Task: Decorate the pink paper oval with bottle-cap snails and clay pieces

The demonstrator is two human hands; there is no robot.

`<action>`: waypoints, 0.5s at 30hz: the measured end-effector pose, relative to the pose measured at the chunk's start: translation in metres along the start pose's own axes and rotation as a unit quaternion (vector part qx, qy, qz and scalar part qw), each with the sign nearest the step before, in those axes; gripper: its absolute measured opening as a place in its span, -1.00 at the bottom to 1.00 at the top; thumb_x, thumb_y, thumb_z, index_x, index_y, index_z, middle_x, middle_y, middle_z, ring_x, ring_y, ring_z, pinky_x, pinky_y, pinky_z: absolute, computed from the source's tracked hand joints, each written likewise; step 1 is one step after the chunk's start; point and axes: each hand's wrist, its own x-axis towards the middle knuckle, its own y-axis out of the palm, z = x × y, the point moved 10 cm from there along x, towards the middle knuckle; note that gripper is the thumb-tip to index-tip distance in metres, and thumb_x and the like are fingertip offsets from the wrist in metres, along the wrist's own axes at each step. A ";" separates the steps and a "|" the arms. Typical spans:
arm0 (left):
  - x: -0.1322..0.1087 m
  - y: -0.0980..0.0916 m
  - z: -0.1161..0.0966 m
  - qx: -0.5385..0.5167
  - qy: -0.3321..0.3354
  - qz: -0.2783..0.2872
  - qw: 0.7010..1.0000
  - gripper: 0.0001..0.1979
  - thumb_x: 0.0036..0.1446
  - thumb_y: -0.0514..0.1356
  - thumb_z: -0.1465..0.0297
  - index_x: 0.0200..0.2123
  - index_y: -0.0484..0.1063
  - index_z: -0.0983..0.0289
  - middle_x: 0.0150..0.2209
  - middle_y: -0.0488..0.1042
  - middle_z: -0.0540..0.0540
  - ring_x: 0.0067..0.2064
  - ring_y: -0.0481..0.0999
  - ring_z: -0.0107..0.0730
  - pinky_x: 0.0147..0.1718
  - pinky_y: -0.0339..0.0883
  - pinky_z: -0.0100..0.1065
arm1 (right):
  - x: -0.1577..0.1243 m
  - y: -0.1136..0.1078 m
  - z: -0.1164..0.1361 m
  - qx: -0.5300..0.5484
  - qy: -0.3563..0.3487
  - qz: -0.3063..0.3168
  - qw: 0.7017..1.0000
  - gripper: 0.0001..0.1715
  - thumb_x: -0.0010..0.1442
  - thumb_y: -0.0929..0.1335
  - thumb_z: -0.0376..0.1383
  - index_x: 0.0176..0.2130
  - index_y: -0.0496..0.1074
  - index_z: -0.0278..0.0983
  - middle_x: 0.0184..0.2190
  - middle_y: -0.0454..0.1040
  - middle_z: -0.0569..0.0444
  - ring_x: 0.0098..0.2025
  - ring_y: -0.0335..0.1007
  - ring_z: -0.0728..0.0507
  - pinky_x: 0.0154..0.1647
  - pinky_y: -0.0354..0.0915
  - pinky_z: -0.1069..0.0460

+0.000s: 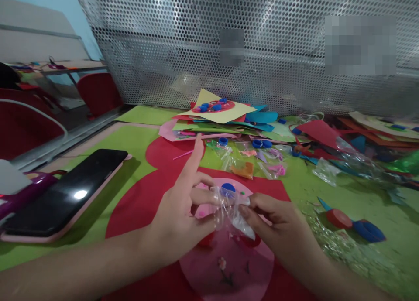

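Between my two hands is a small clear plastic bag (229, 207) with something white inside. My left hand (185, 200) pinches its left edge between thumb and fingers, while the index finger points up and away. On the other side, my right hand (273, 213) grips the bag and a bit of the white stuff at its fingertips. Beneath them lies a pink paper oval (242, 270) on a large red paper shape (137, 213). A blue cap (228, 188) and small flower-like bits sit on the pink paper, partly hidden by the bag and hands.
A phone (72, 192) lies at left beside a purple object (42, 185). Behind are stacked coloured papers (229, 113) and several small bags of coloured clay-like pieces (242, 168). Red and blue caps (368, 230) and gold shreds (347, 253) lie at right. A perforated metal panel (196, 43) closes the back.
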 end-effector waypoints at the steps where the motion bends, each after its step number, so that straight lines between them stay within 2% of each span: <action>1: 0.000 0.000 0.000 0.006 -0.004 -0.003 1.000 0.01 -0.04 0.25 0.51 0.27 -0.43 0.23 -0.54 0.51 -0.09 -0.24 0.45 -0.23 -0.30 0.34 -0.29 | 0.000 0.001 0.001 -0.005 -0.002 0.006 1.000 -0.61 0.14 0.22 -0.22 -0.64 0.03 -0.23 -0.69 -0.01 0.24 -0.62 -0.07 0.04 -0.65 -0.03 0.12; 3: 0.001 -0.002 -0.001 0.016 -0.001 -0.014 1.000 -0.01 -0.05 0.25 0.51 0.27 -0.38 0.25 -0.56 0.50 -0.09 -0.27 0.45 -0.23 -0.32 0.33 -0.29 | 0.000 0.002 0.001 -0.007 -0.006 0.012 1.000 -0.63 0.13 0.22 -0.22 -0.64 0.07 -0.23 -0.69 0.05 0.23 -0.62 -0.01 0.04 -0.63 0.02 0.12; 6: 0.000 -0.007 -0.010 0.013 0.038 -0.034 0.999 -0.03 -0.05 0.26 0.51 0.27 -0.34 0.22 -0.57 0.48 -0.11 -0.28 0.42 -0.27 -0.32 0.32 -0.33 | 0.000 0.005 0.001 0.017 -0.004 0.028 0.999 -0.70 0.15 0.21 -0.25 -0.58 0.20 -0.23 -0.66 0.20 0.20 -0.60 0.12 0.02 -0.59 0.13 0.12; 9: 0.000 -0.008 -0.014 0.022 0.060 -0.037 0.997 -0.10 -0.04 0.27 0.48 0.26 -0.20 0.16 -0.53 0.51 -0.11 -0.32 0.39 -0.30 -0.34 0.31 -0.35 | -0.001 0.009 0.002 0.087 -0.014 0.052 0.995 -0.83 0.16 0.22 -0.23 -0.27 0.34 -0.23 -0.49 0.38 0.12 -0.48 0.29 -0.02 -0.46 0.27 0.10; 11: 0.001 -0.004 -0.013 0.046 0.053 -0.017 0.997 -0.24 -0.02 0.27 0.44 0.21 -0.01 0.11 -0.49 0.51 -0.08 -0.37 0.39 -0.32 -0.37 0.31 -0.36 | -0.002 0.013 0.004 0.129 -0.017 0.064 0.989 -0.66 0.13 0.26 -0.23 -0.06 0.28 -0.21 -0.38 0.43 0.09 -0.40 0.35 -0.05 -0.38 0.31 0.06; 13: 0.001 0.000 -0.012 0.073 0.057 0.002 0.996 -0.34 0.00 0.26 0.38 0.16 0.11 0.09 -0.49 0.48 -0.06 -0.41 0.39 -0.35 -0.38 0.31 -0.35 | -0.002 0.016 0.003 0.145 -0.001 0.072 0.987 -0.63 0.09 0.30 -0.27 -0.06 0.29 -0.20 -0.35 0.44 0.08 -0.36 0.37 -0.06 -0.34 0.32 0.05; 15: 0.000 0.002 -0.014 0.096 0.075 0.004 0.993 -0.36 -0.01 0.26 0.36 0.15 0.13 0.07 -0.48 0.45 -0.05 -0.42 0.39 -0.36 -0.38 0.31 -0.35 | -0.002 0.020 0.002 0.147 0.016 0.078 0.986 -0.74 0.07 0.30 -0.31 -0.16 0.34 -0.20 -0.36 0.45 0.09 -0.36 0.38 -0.05 -0.36 0.32 0.07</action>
